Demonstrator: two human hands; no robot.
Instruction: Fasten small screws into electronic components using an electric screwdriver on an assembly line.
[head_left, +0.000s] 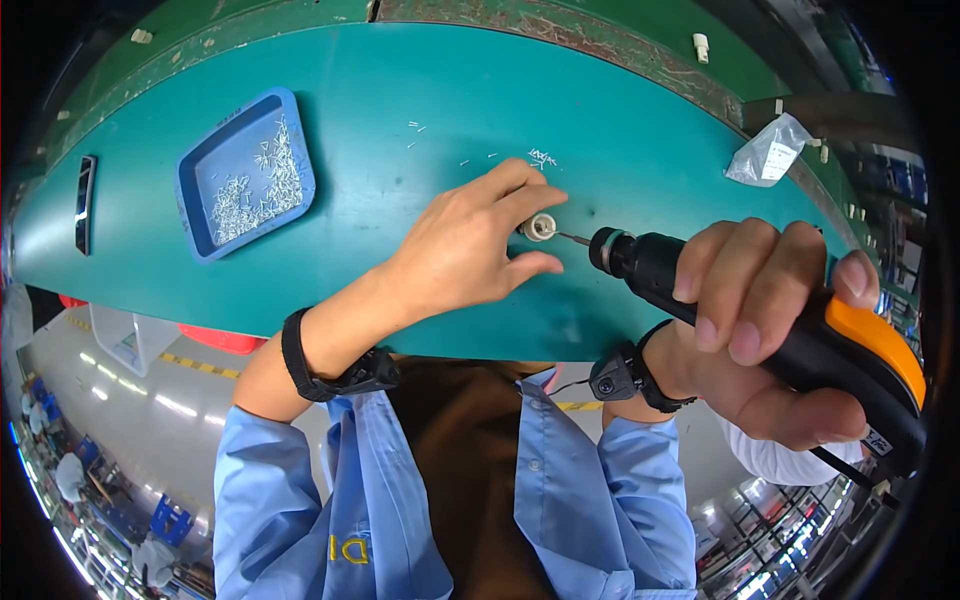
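My right hand [765, 310] is wrapped round a black and orange electric screwdriver [655, 268], which lies slanted with its thin bit pointing left. The bit's tip reaches a small round whitish part [540, 227] with a hollow middle. Around that part, my left hand [475, 235] has its thumb and fingers spread apart. A gap shows between the thumb and the part; I cannot tell whether the forefinger touches it. Just beyond the left fingertips lies a small heap of silvery screws [541, 158], with a few loose ones farther left.
On the green table [380, 130], a blue tray [305, 165] at the left holds many small screws. A dark flat object [86, 205] lies at the far left. At the back right sits a clear plastic bag [768, 150] with a white label. A raised ledge [560, 45] borders the far side.
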